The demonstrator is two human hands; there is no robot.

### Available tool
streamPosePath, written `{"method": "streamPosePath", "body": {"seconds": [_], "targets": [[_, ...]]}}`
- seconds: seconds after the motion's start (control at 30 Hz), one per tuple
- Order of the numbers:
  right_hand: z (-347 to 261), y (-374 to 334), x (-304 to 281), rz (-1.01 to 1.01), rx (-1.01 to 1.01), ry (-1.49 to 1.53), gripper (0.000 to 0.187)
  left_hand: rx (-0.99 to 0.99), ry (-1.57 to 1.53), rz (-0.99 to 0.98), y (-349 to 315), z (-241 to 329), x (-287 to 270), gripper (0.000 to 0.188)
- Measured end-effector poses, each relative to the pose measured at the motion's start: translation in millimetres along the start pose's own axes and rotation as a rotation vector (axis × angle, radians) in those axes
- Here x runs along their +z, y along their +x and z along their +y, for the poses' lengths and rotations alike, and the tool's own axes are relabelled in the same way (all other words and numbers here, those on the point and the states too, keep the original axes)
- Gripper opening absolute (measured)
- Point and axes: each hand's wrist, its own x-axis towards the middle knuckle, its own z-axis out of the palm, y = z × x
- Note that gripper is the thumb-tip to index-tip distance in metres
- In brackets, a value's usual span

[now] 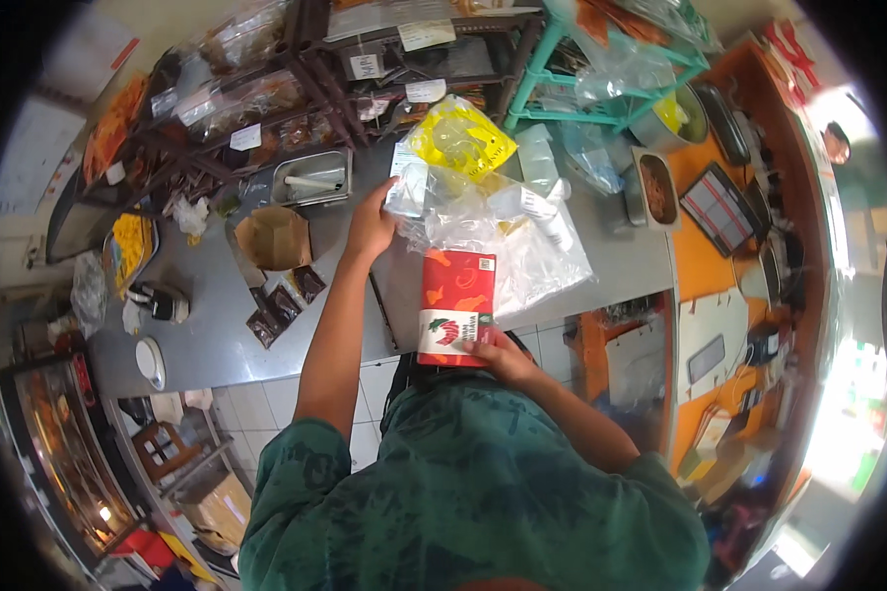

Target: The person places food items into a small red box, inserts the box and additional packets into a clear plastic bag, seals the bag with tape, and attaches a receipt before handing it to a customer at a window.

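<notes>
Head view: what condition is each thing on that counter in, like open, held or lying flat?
Red packet: held at its near end by the right hand.
Clear plastic bags: crumpled in a heap, the left hand on their edge.
Yellow bag: lying on the heap.
Brown paper bag: mouth open.
Steel tray: uncovered.

A grey steel table [207, 325] runs across the room above a white tiled floor [384, 379]. Dark wire shelves [296, 69] and a teal rack [562, 94] stand behind it. An orange counter [705, 266] lines the right side, where bright daylight enters.
</notes>
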Motion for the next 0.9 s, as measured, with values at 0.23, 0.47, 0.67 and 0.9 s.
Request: {"method": "streamPosePath", "body": {"seconds": [0.23,0.47,0.67,0.9], "targets": [[47.2,57.7,35.2,0.013,-0.015,0.186,0.055,-0.270,-0.068,0.083,-157.4,14.4,-69.6,0.053],[24.9,62.3,35.1,-0.001,0.084,-0.576,0.036,0.197,0.415,-0.243,-191.5,32.2,-42.7,0.072],[-27.0,52.8,37.4,0.306,-0.947,-1.628,0.034,0.432,0.440,-0.231,-141.6,11.9,-54.6,0.060],[14.5,79.2,36.1,0.378,-1.098,-1.950,0.033,0.626,0.352,-0.312,-120.1,2.6,-50.2,0.045]]}}
